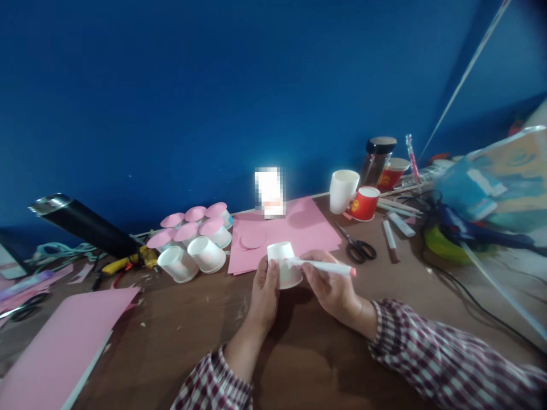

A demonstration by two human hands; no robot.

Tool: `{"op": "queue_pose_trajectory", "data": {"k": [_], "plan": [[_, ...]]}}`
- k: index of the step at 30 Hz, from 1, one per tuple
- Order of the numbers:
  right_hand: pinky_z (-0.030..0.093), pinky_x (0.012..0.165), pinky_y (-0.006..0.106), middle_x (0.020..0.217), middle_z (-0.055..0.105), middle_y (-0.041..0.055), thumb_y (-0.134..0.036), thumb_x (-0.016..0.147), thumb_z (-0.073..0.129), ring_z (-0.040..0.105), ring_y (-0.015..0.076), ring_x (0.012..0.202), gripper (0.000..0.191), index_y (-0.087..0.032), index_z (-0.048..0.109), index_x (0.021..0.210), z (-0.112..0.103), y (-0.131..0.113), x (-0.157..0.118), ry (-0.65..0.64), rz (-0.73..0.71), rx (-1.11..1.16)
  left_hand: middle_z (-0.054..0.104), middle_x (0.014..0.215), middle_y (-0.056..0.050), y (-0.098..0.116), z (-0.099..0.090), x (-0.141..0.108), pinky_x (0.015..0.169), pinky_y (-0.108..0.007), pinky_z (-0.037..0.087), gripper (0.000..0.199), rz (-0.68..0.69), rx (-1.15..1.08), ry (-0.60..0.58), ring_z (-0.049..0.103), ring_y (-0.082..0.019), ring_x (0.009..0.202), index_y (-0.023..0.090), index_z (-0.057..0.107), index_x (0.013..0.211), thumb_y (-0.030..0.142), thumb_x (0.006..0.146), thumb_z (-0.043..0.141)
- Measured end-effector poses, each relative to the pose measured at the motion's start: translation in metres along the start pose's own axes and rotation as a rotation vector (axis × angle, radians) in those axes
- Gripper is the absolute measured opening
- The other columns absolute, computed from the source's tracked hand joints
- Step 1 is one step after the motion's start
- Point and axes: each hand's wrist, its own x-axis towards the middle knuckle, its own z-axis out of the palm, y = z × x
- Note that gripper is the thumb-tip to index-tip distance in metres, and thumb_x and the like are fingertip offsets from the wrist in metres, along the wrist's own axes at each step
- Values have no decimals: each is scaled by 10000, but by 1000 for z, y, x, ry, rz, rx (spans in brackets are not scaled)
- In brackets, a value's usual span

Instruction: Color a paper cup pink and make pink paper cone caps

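Note:
My left hand (pixel 265 289) grips a white paper cup (pixel 282 250) by its side, just above the brown table; the cup is upside down, wide rim lowest. A white marker (pixel 327 266) with a pinkish end lies pinched in my right hand (pixel 331 290), its tip at the cup's wall. Whether the tip presses on the cup I cannot tell. Behind the cup lie pink paper sheets (pixel 294 222) with a pink paper circle (pixel 253 239) on them. To the left stand several white cups (pixel 207 254), some topped with pink discs (pixel 187 232).
Black scissors (pixel 361 250) and a capped white marker (pixel 390 234) lie right of the sheets. A white cup (pixel 344 191), a red cup (pixel 364 204) and a dark-lidded jar (pixel 378 159) stand behind. A black cylinder (pixel 85 225) leans at left; a glue gun (pixel 470 228) lies at right.

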Motion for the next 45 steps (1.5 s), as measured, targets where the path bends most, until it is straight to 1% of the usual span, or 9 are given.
{"op": "queue_pose_trajectory", "data": {"k": [7,13,19,25,30,33,35,40,45], "plan": [[562,624,290,828,665,66,-236,937,508,653,185,707,92,-197,586,965,0,5,0,-19,38,20,676,953,-79,-1,1,0,774,-305,482,434,-12,-31,-17,622,-199,852,166,590,1068,544,859,546],[562,625,282,823,668,57,-236,939,509,658,179,700,97,-195,593,962,1,5,-1,-16,55,52,670,960,-55,-3,1,0,769,-291,477,395,-28,-101,-33,620,-177,837,181,581,1076,514,865,559],[550,637,285,854,676,57,-218,933,520,661,181,732,84,-200,589,977,0,5,-1,-16,42,36,676,1028,-90,-3,0,0,807,-317,484,427,-23,-43,-21,634,-207,898,167,596,1074,533,859,555],[555,650,287,855,673,55,-218,941,517,664,178,736,91,-200,589,994,1,7,-3,-18,26,69,679,1044,-105,-1,1,0,818,-324,489,433,-27,-63,-29,637,-219,917,158,596,1066,533,852,569],[561,688,272,877,675,42,-215,964,486,671,167,787,124,-214,557,1066,1,5,-2,93,10,167,677,1067,-97,-2,1,3,830,-328,487,404,-43,-208,-43,631,-220,936,174,607,1092,505,863,573],[555,698,275,882,666,45,-215,973,465,661,166,795,161,-212,541,1114,1,6,1,89,21,143,682,1013,-66,-1,2,5,791,-297,493,381,-93,-287,34,628,-194,883,187,636,1046,497,825,630],[547,704,281,882,658,50,-211,967,473,652,172,805,162,-208,551,1109,1,7,2,82,15,91,684,981,-56,0,3,6,771,-279,495,362,-113,-318,56,624,-178,847,186,653,1014,488,815,648],[530,738,293,936,651,62,-222,952,504,635,185,848,139,-204,566,1075,6,12,1,86,25,30,683,898,-54,3,3,6,754,-282,501,362,-105,-384,18,617,-173,802,157,665,978,486,831,628],[527,722,287,906,638,50,-232,925,549,626,173,795,119,-200,561,1038,10,15,-1,108,40,24,687,945,-64,4,3,7,794,-316,515,383,-119,-463,25,627,-173,816,139,654,1046,468,856,606]]}}
